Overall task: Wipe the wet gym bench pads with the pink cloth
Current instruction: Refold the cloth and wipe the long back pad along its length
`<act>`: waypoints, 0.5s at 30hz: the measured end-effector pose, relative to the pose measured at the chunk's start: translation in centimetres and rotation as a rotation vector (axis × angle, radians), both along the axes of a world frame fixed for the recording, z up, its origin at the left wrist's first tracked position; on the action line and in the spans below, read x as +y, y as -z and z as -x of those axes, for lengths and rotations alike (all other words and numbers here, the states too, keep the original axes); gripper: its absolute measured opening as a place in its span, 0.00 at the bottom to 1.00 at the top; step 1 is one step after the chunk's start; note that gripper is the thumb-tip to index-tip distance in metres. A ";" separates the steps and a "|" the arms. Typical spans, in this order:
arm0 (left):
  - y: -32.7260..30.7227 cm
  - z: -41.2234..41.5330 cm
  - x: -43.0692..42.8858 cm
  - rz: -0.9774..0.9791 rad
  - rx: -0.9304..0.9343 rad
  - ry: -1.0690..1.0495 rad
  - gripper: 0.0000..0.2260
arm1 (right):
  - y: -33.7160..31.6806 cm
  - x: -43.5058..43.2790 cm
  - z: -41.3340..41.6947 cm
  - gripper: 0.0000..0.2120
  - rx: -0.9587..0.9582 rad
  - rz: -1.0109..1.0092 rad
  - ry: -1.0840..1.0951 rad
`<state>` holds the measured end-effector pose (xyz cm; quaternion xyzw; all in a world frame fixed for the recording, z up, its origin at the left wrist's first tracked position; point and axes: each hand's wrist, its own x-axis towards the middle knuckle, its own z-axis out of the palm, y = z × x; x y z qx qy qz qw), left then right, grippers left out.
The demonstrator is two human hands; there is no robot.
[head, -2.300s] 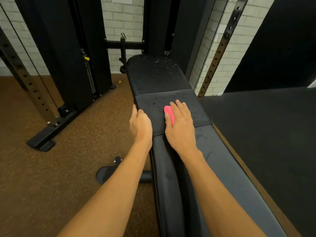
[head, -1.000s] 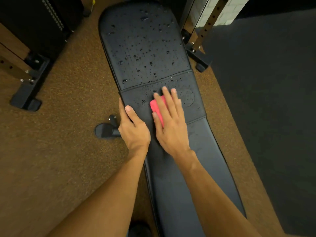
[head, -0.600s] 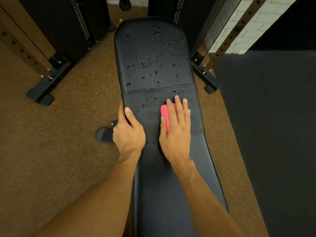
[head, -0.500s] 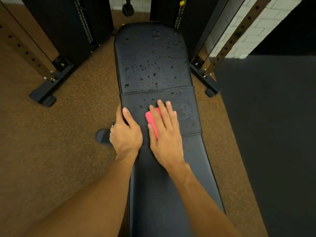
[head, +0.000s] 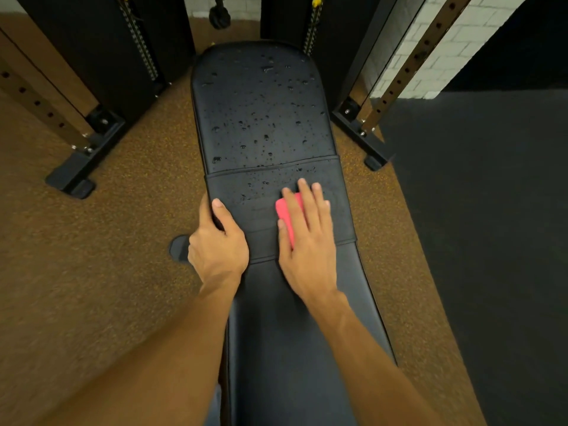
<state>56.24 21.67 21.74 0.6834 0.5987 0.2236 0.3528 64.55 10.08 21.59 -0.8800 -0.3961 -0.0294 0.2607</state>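
Right hand (head: pixel 307 241) slid pink cloth (head: pixel 287 215) rightward across bench pad (head: pixel 264 118).

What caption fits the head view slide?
Right hand presses pink cloth on wet bench pad; left hand grips its edge.

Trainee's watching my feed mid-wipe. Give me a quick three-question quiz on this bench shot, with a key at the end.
1. Fill in: the left hand grips the bench by its ____ edge.
2. The pink cloth is: A) on the floor, B) pressed flat under the right hand, C) draped over the rack.
3. True or false: the far pad is already dry.

Key: 1 left; 2 B; 3 false, droplets cover it.
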 end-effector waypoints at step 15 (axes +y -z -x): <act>-0.1 0.1 0.2 0.049 -0.019 0.044 0.32 | -0.1 -1.6 -1.5 0.25 0.019 -0.015 0.063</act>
